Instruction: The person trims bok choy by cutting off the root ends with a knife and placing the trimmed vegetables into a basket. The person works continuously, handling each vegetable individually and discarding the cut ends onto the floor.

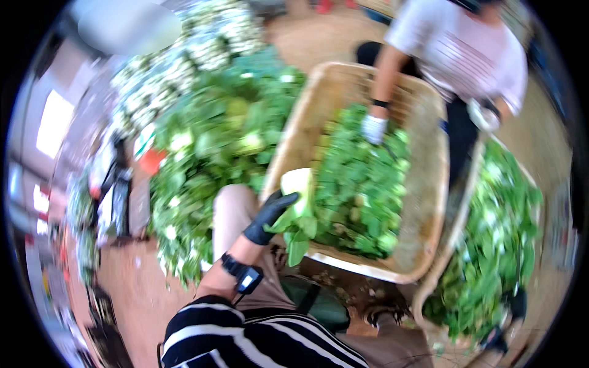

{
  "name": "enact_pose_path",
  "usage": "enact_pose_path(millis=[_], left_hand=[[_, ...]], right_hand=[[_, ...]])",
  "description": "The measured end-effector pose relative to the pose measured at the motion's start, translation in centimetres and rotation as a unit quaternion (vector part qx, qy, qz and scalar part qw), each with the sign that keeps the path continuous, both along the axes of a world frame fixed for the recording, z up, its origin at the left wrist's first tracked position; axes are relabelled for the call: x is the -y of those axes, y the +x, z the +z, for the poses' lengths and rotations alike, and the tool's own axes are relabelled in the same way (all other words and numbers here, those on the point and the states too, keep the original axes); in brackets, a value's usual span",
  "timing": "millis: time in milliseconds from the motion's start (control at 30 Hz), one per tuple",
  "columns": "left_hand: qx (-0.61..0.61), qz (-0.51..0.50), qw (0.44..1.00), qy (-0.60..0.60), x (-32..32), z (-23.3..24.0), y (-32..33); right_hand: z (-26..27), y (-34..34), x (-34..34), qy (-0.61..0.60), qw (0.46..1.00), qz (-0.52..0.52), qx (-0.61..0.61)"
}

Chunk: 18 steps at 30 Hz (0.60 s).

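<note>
My left hand [269,216], in a black glove, grips a leafy green vegetable with a thick pale stem [298,181]. Its cut end points up and its leaves hang down, beside the near left rim of a tan plastic crate [425,193]. Inside that crate lie many leafy greens [359,193]. At the lower right, my right hand [513,306], also black-gloved, is at the edge of a second container's greens [494,230]. A thin, dark, blade-like tool [518,262] rises from it; blur hides the detail of the grip.
Opposite me, a person [460,55] reaches a white-gloved hand [375,129] into the crate. A large heap of leafy greens [211,133] spreads on my left. Behind it are pale vegetables in clear plastic [184,69]. Black bags [120,202] stand farther left on the floor [133,276].
</note>
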<state>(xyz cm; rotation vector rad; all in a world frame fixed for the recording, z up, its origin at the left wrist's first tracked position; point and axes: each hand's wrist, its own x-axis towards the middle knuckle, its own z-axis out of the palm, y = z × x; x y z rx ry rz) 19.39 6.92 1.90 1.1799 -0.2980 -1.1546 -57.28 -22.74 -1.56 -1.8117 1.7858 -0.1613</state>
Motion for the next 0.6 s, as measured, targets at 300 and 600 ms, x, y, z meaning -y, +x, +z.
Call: enact_pose_path(millis=[300,600], left_hand=[[0.169,0.152,0.959,-0.171,-11.7,6.8,22.2],[0.671,0.099,0.732,-0.068,-2.4,9.7,32.6]], right_hand=[[2.2,11.3,-10.6,-0.16,0.975,0.143,-0.062],[6.8,22.4,-19.6,-0.193,0.943,-0.183,0.198]])
